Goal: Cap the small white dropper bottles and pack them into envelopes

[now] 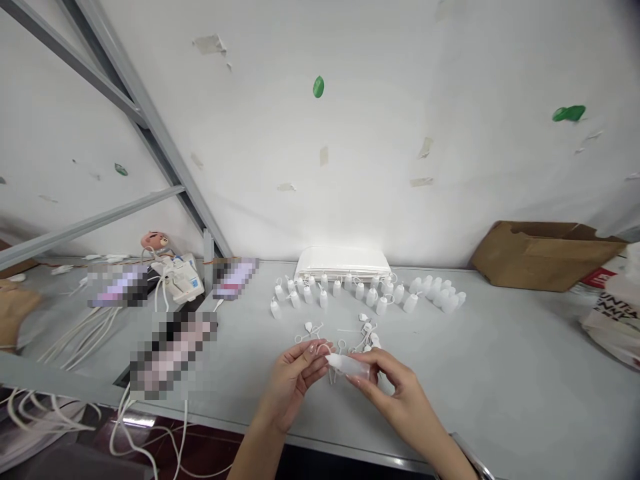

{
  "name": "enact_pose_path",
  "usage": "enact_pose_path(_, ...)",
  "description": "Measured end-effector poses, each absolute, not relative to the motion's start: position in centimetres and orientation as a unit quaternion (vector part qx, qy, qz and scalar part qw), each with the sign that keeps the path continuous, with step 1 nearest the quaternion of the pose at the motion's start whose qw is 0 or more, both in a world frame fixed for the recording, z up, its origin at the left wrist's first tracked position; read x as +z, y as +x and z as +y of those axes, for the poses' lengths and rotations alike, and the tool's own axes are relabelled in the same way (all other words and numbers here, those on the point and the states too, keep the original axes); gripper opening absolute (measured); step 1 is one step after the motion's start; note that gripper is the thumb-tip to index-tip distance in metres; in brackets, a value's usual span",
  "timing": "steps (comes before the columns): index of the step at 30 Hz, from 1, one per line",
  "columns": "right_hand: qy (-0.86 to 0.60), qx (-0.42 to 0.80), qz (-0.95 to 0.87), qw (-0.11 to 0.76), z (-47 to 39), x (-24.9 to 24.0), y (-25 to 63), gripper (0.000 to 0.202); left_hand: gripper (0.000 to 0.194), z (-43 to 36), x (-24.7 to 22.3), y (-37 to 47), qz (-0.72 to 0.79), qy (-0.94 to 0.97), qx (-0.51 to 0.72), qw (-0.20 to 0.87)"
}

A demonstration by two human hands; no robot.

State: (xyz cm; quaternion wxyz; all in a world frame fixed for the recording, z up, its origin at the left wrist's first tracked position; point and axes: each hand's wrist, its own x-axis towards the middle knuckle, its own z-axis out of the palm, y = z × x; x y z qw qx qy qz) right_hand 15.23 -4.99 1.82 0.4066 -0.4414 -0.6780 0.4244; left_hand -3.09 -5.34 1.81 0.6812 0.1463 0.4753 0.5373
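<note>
My right hand [395,385] grips a small translucent squeeze bottle [353,367] between thumb and fingers. The bottle lies nearly level, with its white pointed tip [332,360] toward the left. At that tip, my left hand [299,375] pinches a thin cap loop [324,347] between thumb and forefinger; its other fingers curl beneath. Loose white caps with ring straps [369,330] lie on the grey table just beyond the hands, partly hidden by them. Several capped bottles [323,300] stand upright farther back, and bottles without caps [449,299] are grouped to their right.
A white stack of flat sheets [343,259] rests against the wall. An open brown paper bag [545,260] stands at back right, a printed plastic bag [617,307] at the right edge. Phones, white cables [95,333] and a power strip [185,280] occupy the left, by a metal frame [165,160].
</note>
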Motion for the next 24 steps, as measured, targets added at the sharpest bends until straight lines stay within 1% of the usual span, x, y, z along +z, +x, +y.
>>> enact_pose_path(4,-0.421,0.377,-0.719,0.405,-5.3,1.7,15.2,0.017,0.015,-5.4,1.8,-3.0,0.471,0.154,0.540,0.680)
enact_pose_path(11,-0.416,0.347,-0.738,0.403,-5.3,2.0,15.3,0.016,0.029,-5.5,2.1,-3.0,0.490,0.182,0.542,0.658)
enact_pose_path(19,-0.402,0.309,-0.775,0.378,-5.7,2.5,15.4,0.018,0.031,-5.6,1.8,-2.7,0.523,0.248,0.556,0.596)
enact_pose_path(24,-0.401,0.311,-0.779,0.369,-5.8,2.3,15.2,0.020,0.031,-5.7,1.6,-2.0,0.519,0.255,0.573,0.581)
